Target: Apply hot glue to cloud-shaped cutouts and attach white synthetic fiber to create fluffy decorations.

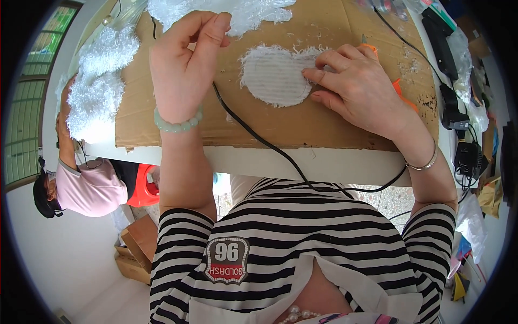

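Observation:
A white piece of fabric (272,75), rounded with fringed, fluffy edges and faint lines across it, lies flat on a brown cardboard sheet (251,121). My right hand (356,86) rests at the fabric's right edge, its thumb and fingers curled onto it. Above the cardboard, left of the fabric, my left hand (186,65) is raised with thumb and fingertips pinched together. Whatever may be between those fingertips is too small to make out. Partly hidden by my right hand is an orange-handled tool (406,96).
Fluffy white material (100,81) lies at the left, and more white fluffy fabric (226,13) at the far edge. A black cable (259,137) crosses the cardboard and hangs over the front edge. Black adapters (454,110) line the right. Another person (89,186) sits at the left.

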Available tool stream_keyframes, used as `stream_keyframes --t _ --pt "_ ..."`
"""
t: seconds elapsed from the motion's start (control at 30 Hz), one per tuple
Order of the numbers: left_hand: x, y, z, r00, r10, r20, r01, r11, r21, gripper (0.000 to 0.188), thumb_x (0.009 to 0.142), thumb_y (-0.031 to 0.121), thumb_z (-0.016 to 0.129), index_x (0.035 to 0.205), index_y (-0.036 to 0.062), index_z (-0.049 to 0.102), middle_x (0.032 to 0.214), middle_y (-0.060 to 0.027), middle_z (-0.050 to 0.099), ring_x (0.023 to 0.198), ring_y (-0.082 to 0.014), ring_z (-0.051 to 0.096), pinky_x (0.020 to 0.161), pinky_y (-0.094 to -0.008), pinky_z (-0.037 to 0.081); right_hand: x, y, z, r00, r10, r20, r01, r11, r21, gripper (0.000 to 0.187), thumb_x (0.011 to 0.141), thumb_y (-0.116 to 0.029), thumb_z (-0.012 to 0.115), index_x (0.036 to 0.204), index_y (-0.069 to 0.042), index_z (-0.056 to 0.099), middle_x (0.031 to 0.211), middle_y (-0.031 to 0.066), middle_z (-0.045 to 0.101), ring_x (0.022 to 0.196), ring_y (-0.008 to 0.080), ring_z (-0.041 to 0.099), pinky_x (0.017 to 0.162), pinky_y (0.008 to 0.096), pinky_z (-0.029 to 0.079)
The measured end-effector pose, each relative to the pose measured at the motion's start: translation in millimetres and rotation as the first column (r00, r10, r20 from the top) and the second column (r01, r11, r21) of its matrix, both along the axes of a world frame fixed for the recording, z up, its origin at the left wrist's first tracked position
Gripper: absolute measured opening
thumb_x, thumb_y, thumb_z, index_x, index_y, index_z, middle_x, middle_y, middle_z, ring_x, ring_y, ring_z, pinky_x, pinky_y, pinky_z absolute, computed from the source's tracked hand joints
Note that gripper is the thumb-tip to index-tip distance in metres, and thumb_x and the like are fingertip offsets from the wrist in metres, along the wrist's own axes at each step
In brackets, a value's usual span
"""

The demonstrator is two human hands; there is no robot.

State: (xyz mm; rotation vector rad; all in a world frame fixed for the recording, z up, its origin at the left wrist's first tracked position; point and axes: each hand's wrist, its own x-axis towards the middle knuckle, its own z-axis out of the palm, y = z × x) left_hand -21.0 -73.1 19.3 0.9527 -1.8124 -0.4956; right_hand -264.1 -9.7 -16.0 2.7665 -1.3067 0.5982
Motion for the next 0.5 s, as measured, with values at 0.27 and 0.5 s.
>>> stream_keyframes --t 0.27,0.5 --pt "-5.1 54.1 -30.7 0.869 -0.25 0.428 0.335 0.933 -0.134 0.011 0.076 0.001 0.065 0.085 0.0025 0.059 0.079 -0.0106 0.064 0.074 -0.03 0.062 0.063 -0.0369 0.049 -2.0 2.9 -3.6 1.0 0.005 0.007 -0.005 0.999 -0.038 0.028 0.077 -0.018 0.069 0.103 -0.008 0.066 0.1 0.0046 0.059 0.091 0.0242 0.054 0.082 0.0375 0.04" --pt "-13.0 65.5 -39.6 0.859 -0.192 0.474 0.298 0.941 -0.159 0.021 0.075 0.001 0.066 0.095 0.0029 0.059 0.096 -0.012 0.066 0.096 -0.0315 0.062 0.082 -0.0379 0.051 -29.8 -3.1 18.4 0.98 -0.086 0.18 0.056 0.985 0.164 0.026 0.077 -0.013 0.066 0.102 -0.006 0.066 0.113 0.0056 0.06 0.107 0.0259 0.053 0.093 0.0398 0.039"
